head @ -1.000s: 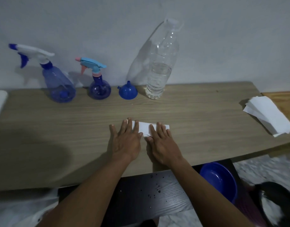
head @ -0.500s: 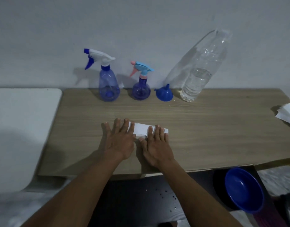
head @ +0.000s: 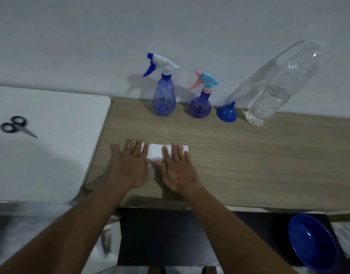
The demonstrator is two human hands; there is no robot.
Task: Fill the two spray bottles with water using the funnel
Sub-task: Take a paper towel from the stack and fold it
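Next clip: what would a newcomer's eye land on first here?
The left hand and right hand lie flat on a white paper slip near the table's front edge. Against the wall stand a tall spray bottle, a round spray bottle, a blue funnel spout-up and a part-filled water bottle.

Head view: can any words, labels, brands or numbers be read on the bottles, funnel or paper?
No text can be read in this view.
On the taller spray bottle, rounder spray bottle and funnel: no label shows.
On the water bottle: clear plastic, no label shows.
On the white paper under the left hand and right hand: visible part blank.
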